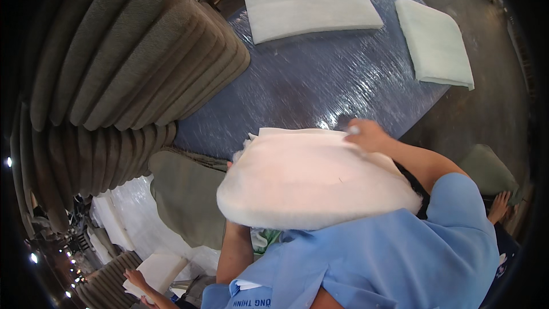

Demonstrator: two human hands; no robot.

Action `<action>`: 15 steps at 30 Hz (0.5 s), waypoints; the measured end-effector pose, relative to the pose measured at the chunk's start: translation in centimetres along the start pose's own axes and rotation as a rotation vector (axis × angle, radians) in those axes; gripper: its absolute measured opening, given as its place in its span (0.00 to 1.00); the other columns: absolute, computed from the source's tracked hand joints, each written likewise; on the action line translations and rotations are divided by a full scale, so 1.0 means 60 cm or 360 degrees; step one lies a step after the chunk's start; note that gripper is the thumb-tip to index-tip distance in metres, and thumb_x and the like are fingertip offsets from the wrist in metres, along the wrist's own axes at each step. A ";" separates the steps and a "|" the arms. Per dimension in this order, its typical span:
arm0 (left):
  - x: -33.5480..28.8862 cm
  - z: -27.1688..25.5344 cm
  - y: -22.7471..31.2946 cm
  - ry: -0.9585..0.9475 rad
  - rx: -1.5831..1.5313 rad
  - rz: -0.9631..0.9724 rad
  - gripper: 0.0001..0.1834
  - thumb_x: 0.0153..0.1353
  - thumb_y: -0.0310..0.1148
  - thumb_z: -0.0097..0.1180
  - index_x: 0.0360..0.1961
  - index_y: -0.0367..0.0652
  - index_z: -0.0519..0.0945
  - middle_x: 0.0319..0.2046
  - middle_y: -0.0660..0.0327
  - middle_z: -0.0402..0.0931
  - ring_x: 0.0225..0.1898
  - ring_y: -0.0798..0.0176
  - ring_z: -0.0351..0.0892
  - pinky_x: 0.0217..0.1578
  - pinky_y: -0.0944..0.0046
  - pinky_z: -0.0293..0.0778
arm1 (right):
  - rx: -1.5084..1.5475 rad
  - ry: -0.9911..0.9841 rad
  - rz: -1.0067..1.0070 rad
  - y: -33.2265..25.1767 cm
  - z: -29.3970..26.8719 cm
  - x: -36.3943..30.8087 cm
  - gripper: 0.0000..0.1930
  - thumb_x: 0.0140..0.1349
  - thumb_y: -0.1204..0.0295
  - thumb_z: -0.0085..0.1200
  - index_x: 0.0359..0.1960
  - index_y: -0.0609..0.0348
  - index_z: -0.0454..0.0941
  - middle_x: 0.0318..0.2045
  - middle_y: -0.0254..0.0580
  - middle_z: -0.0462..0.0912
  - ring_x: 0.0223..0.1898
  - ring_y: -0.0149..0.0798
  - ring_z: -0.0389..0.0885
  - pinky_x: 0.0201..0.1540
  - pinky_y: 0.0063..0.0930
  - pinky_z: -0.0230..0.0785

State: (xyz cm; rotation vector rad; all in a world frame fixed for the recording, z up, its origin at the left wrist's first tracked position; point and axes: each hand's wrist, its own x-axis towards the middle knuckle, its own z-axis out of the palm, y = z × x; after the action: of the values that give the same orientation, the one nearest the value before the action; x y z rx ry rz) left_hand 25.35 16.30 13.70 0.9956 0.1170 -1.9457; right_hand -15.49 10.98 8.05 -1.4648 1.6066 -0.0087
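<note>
A thick white cushion (320, 177) rests broad face up

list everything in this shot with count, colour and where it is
held pad: 1, white, before the shirt
table: 1, blue-grey under shiny film, ahead
flat pads: 2, white, on the table, top centre and right edge
cushion-like pieces: many, overlapping, brown-grey, stacked at left
olive piece: 1, left of the held pad
grey-green piece: 1, far right
co-worker's pad: 1, white, lower left
co-workers' hands: at least 2, bare, lower left and far right
shirt: 1, light blue, lower centre
left hand: 1, bare, mostly hidden behind the held pad
right hand: 1, bare, at the held pad's upper right edge
</note>
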 end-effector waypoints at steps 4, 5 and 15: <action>0.010 -0.003 0.007 0.0042 -0.0036 0.0055 0.31 0.82 0.55 0.39 0.75 0.48 0.70 0.70 0.56 0.73 0.68 0.55 0.74 0.68 0.51 0.71 | 0.0095 -0.0235 0.0747 0.177 -0.084 -0.066 0.28 0.66 0.46 0.65 0.48 0.62 0.87 0.40 0.55 0.90 0.38 0.54 0.90 0.43 0.46 0.81; 0.018 0.002 0.003 0.0015 -0.0014 0.0077 0.31 0.82 0.55 0.40 0.75 0.47 0.70 0.71 0.57 0.73 0.68 0.55 0.74 0.69 0.51 0.70 | 0.0509 -0.0420 0.0874 0.219 -0.078 -0.101 0.28 0.66 0.44 0.65 0.47 0.62 0.88 0.39 0.52 0.91 0.39 0.53 0.90 0.42 0.48 0.81; 0.029 -0.026 0.027 -0.0192 0.0154 0.0473 0.30 0.79 0.48 0.49 0.75 0.45 0.69 0.70 0.55 0.74 0.66 0.54 0.76 0.68 0.52 0.72 | 0.1494 -0.0211 0.0946 0.112 -0.029 -0.143 0.30 0.69 0.58 0.67 0.59 0.76 0.78 0.50 0.57 0.87 0.44 0.45 0.90 0.47 0.42 0.84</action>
State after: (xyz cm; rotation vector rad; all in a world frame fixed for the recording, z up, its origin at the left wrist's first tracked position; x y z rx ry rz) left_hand 27.07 14.84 11.96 0.8995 -0.1858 -1.7442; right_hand -23.02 18.72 10.45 -0.2545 1.5396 -0.2797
